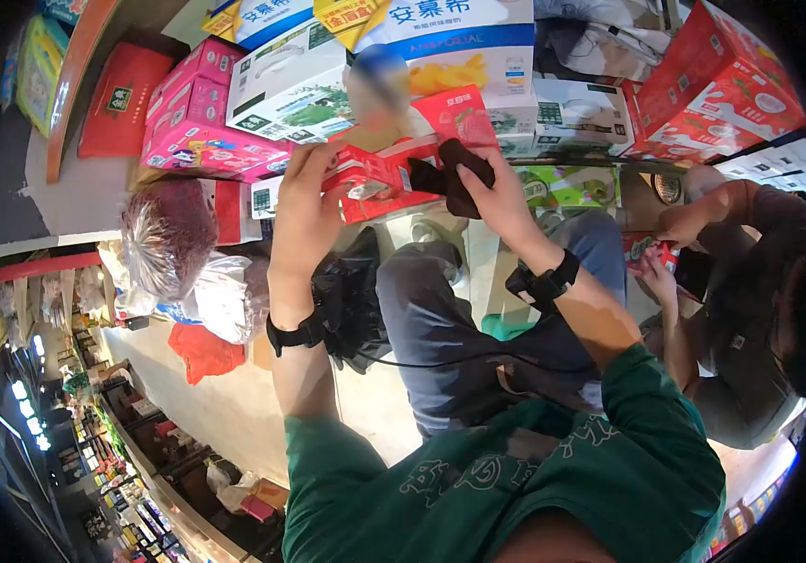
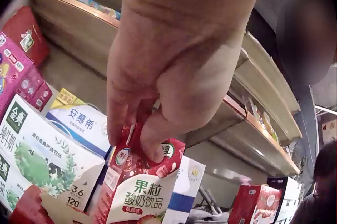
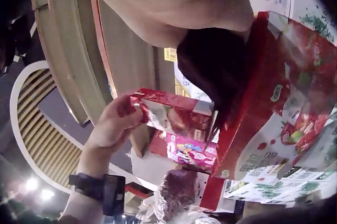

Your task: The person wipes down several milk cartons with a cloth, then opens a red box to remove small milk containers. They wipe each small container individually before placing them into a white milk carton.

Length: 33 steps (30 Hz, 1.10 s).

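In the head view my left hand (image 1: 304, 216) grips the left end of a red carton (image 1: 365, 175); the left wrist view shows thumb and fingers pinching the top of this red-and-white carton (image 2: 142, 187) with a strawberry picture. My right hand (image 1: 501, 202) holds a dark brown cloth (image 1: 467, 178) against the red packaging's right side. In the right wrist view the cloth (image 3: 210, 66) hangs between the carton (image 3: 179, 119) and a large red box face (image 3: 284, 108). Whether these two red parts are joined, I cannot tell. My right fingertips are hidden there.
Behind stand white milk boxes (image 1: 290, 84), pink boxes (image 1: 201, 117) and red boxes (image 1: 713, 84). A plastic-wrapped dark bundle (image 1: 170, 230) is at the left, a red bag (image 1: 204, 354) on the floor. Another person (image 1: 741, 310) crouches at the right, holding a red pack (image 1: 656, 253).
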Tool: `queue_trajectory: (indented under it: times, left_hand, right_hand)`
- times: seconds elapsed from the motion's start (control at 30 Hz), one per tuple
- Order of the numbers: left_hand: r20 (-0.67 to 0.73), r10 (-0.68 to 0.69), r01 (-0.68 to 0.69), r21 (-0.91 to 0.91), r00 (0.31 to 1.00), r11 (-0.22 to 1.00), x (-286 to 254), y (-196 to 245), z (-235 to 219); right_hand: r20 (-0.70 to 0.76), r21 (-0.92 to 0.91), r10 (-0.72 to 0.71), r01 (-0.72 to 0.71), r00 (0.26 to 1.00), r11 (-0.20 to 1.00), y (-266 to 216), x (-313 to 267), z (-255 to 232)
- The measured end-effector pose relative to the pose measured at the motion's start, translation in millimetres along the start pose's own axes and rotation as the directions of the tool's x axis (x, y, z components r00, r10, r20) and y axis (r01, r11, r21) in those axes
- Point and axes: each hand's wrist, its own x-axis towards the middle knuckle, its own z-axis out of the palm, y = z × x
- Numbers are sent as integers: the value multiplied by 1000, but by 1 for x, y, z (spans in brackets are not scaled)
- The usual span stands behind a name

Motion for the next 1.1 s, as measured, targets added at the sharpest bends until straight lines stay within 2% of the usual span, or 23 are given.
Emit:
queue_trajectory:
  times: [0.1,0.2,0.3,0.33,0.4,0.5,0.53,0.57,0.63,0.67,0.73,0.83,0.87,0.93,0.97,1.07,1.1]
  left_hand:
    - [-48,-3,2,-18,999,1000,5,-2,3]
    - [-6,8,-8,-18,1000,1000,11,-11,20]
    - [43,-8,12,-96,999,995,11,-28,39]
    - [16,14,-14,-12,1000,1000,10,-21,38]
    - [-19,30,-30,16,999,999,8,-21,43]
    - [-63,32,-25,101,998,995,5,-16,45]
    - [-75,29,-19,136,997,991,2,-14,45]
    - [-73,2,7,130,997,992,1,-11,45]
    - [-69,-50,58,119,996,991,-2,-7,45]
    - [-84,-85,91,72,993,993,-4,-9,49]
    - [-86,-68,74,70,994,995,-5,-14,48]
    - [-77,-33,36,42,997,998,-6,-15,49]
    - [-70,-18,20,30,997,999,-7,-14,49]
    - [-156,-26,37,63,987,997,-12,-3,55]
    - [-203,-26,43,80,979,996,-11,2,57]
    - [-275,-249,301,166,929,939,-10,10,60]
    - [-248,-302,336,106,920,936,-9,11,61]
  right_hand:
    - [31,-70,-8,10,999,998,16,2,-2]
    - [43,2,108,-108,993,994,18,1,-3]
    - [60,341,263,-267,963,901,-7,0,-9]
    - [59,383,256,-259,965,887,-21,2,-11]
    - [56,462,252,-249,966,851,-48,5,-12]
    - [-44,411,19,1,999,912,-69,18,9]
    - [-64,322,-69,86,996,943,-66,24,23]
    - [-38,346,-109,116,993,931,-64,25,35]
    - [-42,177,-186,191,982,966,-47,21,62]
    - [-43,177,-129,134,991,975,-29,20,71]
    - [-40,172,-8,15,999,985,1,16,86]
    - [-127,42,-137,143,982,989,24,15,86]
    - [-118,19,-144,147,983,989,30,17,86]
    - [-98,-25,-158,156,983,987,38,22,88]
    - [-84,13,-131,132,988,991,41,23,88]
    - [-44,116,-84,88,996,989,44,21,90]
    - [-38,143,-93,98,995,985,41,19,89]
